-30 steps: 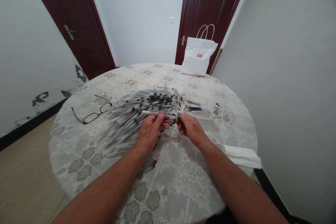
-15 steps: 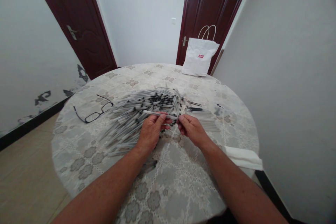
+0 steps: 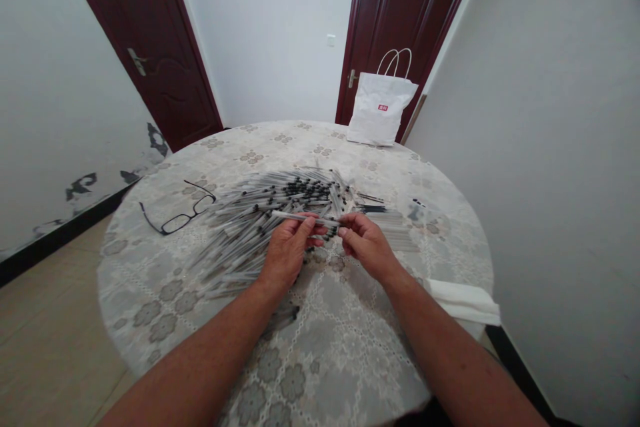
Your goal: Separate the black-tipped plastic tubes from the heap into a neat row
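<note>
My left hand [image 3: 289,248] is closed around a slim translucent tube [image 3: 290,215], which lies almost level and points left out of the grip. At the tube's right end, the thumb and fingers of my right hand [image 3: 369,241] are pinched together; that end is partly hidden by the fingertips. Below and behind both hands spreads a large pile of similar tubes [image 3: 233,223], many with black ends gathered near the middle. Right of the pile lies a neater row of clear tubes [image 3: 397,235], with thin dark sticks [image 3: 373,209] at its far side.
Black-framed glasses [image 3: 177,221] lie left of the pile. A white paper bag [image 3: 383,110] stands at the back of the round, cloth-covered table [image 3: 330,347]. Small black pieces [image 3: 419,202] and a folded white sheet [image 3: 465,301] are on the right. A few tubes [image 3: 285,317] lie near my left forearm.
The fingers of my right hand have shifted slightly up and around the tube's right end. My left hand and the tube have hardly moved.
</note>
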Action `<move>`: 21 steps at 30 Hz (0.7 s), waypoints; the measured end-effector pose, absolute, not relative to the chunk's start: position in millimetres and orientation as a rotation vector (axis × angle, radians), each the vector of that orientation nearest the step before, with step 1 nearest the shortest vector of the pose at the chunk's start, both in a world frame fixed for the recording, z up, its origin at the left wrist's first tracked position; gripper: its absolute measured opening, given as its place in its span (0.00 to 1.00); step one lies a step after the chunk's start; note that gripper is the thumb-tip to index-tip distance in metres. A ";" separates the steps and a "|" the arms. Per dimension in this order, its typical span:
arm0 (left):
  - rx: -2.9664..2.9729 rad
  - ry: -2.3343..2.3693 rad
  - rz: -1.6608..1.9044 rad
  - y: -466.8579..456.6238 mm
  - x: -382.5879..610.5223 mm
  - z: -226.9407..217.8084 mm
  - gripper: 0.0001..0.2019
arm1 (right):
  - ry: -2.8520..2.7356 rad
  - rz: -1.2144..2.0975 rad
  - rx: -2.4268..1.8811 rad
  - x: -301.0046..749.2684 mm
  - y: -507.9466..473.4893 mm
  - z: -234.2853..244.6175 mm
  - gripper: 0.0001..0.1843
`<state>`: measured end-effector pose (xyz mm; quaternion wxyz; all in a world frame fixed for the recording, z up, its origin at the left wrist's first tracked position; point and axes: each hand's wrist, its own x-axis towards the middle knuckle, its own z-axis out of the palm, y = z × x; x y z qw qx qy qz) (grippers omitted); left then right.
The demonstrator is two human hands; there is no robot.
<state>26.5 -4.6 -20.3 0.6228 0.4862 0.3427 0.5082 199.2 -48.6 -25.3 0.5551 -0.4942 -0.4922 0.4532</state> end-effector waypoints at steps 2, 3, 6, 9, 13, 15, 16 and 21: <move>1.122 0.785 1.167 -4.9 26.4 -20.2 0.19 | -1.130 1.089 -1.147 197.7 -49.3 -24.1 0.22; 1.128 0.783 1.164 -5.0 26.3 -20.1 0.19 | -1.120 1.099 -1.151 197.0 -49.4 -23.9 0.22; 1.128 0.786 1.148 -5.6 26.4 -19.4 0.19 | -1.133 1.082 -1.192 196.0 -49.0 -24.4 0.18; 1.053 0.762 1.157 -5.7 27.0 -18.3 0.18 | -1.166 1.025 -1.208 196.9 -48.0 -25.0 0.14; 0.912 0.647 1.174 -5.9 27.5 -15.9 0.17 | -1.184 0.982 -1.212 198.4 -47.9 -24.5 0.13; 0.881 0.613 1.171 -6.5 27.4 -14.3 0.17 | -1.200 0.995 -1.208 198.6 -48.4 -23.8 0.12; 0.871 0.607 1.170 -6.8 27.3 -13.4 0.17 | -1.204 1.004 -1.208 198.5 -48.8 -23.4 0.11; 0.822 0.586 1.186 -6.9 26.9 -10.1 0.17 | -1.250 1.012 -1.244 202.3 -49.8 -20.6 0.09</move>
